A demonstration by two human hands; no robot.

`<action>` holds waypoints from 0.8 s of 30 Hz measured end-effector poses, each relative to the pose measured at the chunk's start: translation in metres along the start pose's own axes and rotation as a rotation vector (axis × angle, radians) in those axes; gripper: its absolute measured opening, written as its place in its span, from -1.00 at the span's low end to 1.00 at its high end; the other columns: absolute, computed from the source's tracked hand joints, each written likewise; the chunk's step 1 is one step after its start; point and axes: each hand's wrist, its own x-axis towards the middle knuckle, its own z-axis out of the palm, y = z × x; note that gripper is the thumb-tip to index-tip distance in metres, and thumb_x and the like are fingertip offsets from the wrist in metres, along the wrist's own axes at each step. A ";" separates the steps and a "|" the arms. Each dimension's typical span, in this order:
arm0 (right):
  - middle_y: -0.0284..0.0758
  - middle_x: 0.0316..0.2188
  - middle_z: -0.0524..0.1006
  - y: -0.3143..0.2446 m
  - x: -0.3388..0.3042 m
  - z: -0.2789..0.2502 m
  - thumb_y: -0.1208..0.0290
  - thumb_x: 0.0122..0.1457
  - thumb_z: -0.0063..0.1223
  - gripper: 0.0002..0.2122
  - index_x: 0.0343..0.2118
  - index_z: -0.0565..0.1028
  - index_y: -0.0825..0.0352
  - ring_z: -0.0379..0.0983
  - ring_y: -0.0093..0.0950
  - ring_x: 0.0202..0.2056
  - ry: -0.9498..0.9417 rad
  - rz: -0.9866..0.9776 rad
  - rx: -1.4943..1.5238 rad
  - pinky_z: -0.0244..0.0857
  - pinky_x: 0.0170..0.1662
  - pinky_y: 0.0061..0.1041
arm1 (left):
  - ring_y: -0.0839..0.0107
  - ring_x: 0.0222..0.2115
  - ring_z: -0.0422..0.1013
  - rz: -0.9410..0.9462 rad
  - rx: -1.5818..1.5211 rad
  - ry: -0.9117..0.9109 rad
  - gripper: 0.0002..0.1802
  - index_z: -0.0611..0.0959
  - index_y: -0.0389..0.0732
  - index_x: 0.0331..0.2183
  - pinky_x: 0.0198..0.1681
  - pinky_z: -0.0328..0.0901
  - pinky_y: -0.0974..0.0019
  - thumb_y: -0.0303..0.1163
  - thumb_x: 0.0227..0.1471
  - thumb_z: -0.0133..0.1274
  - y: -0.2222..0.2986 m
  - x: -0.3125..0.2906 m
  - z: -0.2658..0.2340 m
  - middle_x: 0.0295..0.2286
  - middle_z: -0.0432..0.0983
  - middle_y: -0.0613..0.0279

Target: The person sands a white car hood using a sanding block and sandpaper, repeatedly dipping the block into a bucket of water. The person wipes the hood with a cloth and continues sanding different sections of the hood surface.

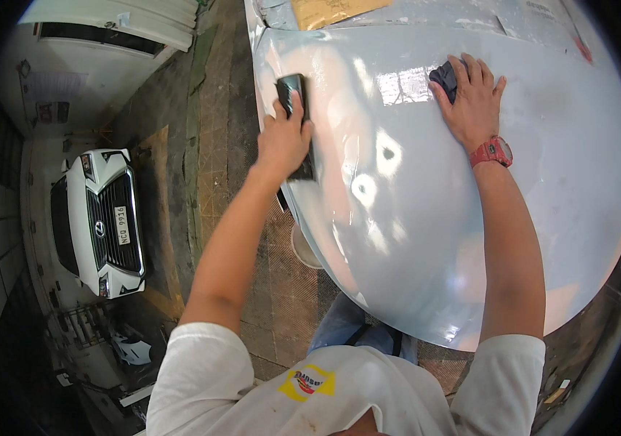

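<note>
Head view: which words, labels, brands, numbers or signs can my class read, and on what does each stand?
Wording and brands are not copied out; here is where they stand.
White car: plate with readable dark characters; badge on its grille.
Shirt: lettering on a yellow emblem, partly readable.
Wall sign: large letters, blurred.
Top-right covering: faint print, too small.
Watch: dial too small.

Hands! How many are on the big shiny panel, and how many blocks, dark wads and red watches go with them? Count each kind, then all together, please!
Hands: 2, the left hand and the right hand
Black block: 1, under the left hand
Dark wad: 1, under the right hand
Red watch: 1
Total: 5
</note>
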 end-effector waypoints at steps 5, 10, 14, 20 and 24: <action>-0.32 0.40 0.34 -0.019 0.003 0.002 -0.19 0.42 0.04 -0.40 0.38 0.42 0.06 0.16 -0.14 0.44 0.019 -0.032 0.051 -0.10 0.45 0.40 | -0.48 0.25 0.37 -0.196 -0.144 -0.048 -0.08 0.05 -0.22 0.54 0.31 0.34 -0.16 0.03 0.40 -0.08 -0.103 0.098 -0.028 0.26 0.32 -0.65; -0.31 0.39 0.35 0.001 -0.002 0.005 -0.19 0.42 0.03 -0.40 0.38 0.42 0.06 0.17 -0.15 0.44 0.011 -0.013 -0.036 -0.08 0.44 0.41 | -0.42 0.09 0.46 -0.055 -0.049 -0.009 -0.13 0.12 -0.18 0.53 0.12 0.48 -0.27 -0.01 0.41 -0.03 -0.003 -0.006 0.002 0.32 0.22 -0.58; -0.32 0.39 0.35 0.001 -0.001 0.004 -0.20 0.42 0.03 -0.40 0.38 0.42 0.05 0.18 -0.17 0.43 0.020 -0.014 -0.012 -0.07 0.44 0.42 | -0.41 0.08 0.45 -0.017 -0.030 -0.048 -0.16 0.13 -0.10 0.53 0.02 0.56 -0.27 -0.07 0.41 0.01 0.011 -0.077 0.008 0.35 0.19 -0.51; -0.34 0.38 0.36 -0.014 0.002 0.004 -0.20 0.41 0.05 -0.40 0.38 0.42 0.04 0.20 -0.19 0.42 0.025 -0.030 -0.004 -0.05 0.43 0.43 | -0.48 0.10 0.45 -0.226 -0.152 0.005 -0.16 0.10 -0.09 0.54 0.22 0.42 -0.25 -0.02 0.43 -0.06 -0.086 0.026 0.004 0.36 0.18 -0.54; -0.34 0.38 0.37 -0.003 0.001 0.005 -0.20 0.41 0.04 -0.40 0.37 0.42 0.04 0.20 -0.19 0.42 0.029 -0.018 -0.034 -0.06 0.43 0.43 | -0.46 0.03 0.48 -0.084 -0.096 0.033 -0.17 0.12 -0.06 0.54 0.13 0.46 -0.29 -0.01 0.43 -0.05 -0.006 -0.064 0.021 0.34 0.22 -0.54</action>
